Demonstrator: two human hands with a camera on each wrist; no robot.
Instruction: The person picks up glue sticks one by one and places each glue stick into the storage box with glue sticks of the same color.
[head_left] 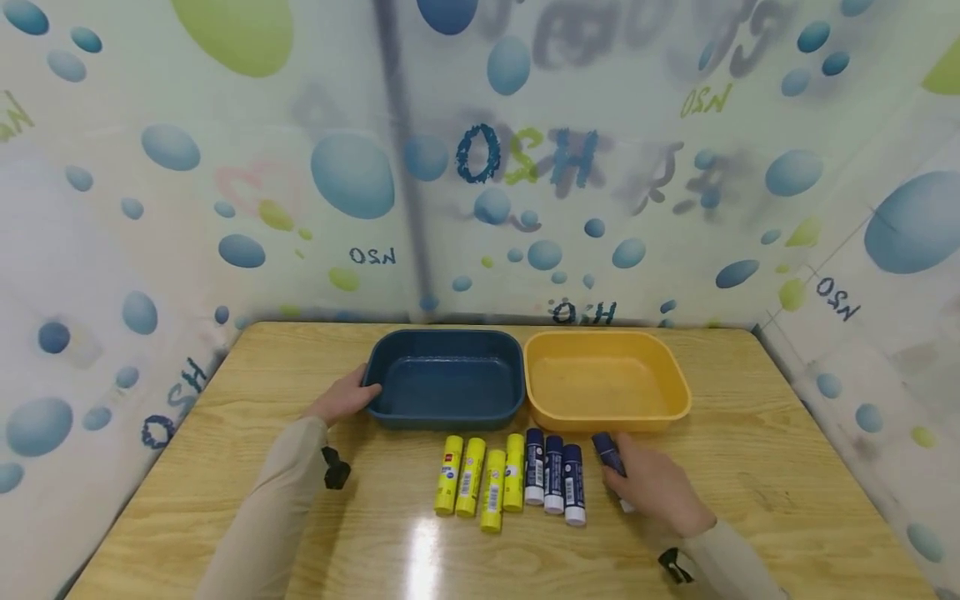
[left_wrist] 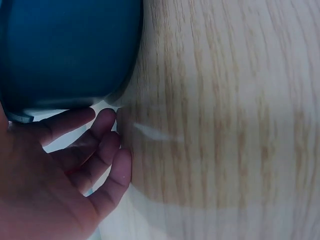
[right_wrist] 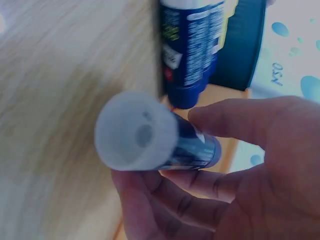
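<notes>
Head view shows the grip of the right hand (head_left: 660, 485) closed around a dark-blue, white-ended glue stick (head_left: 608, 452), before the orange plastic tray (head_left: 607, 424). The left hand (head_left: 343, 398) holds the dark-blue plastic tray (head_left: 446, 422), thumb over its rim. Picking up seems the present step; the next move probably calls for raising this stick above the orange rim.

Navy-and-white glue stick (right_wrist: 167, 137), dark-blue tray (head_left: 446, 387)

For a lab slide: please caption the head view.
Left hand on the blue tray, right hand holding a navy glue stick.
</notes>
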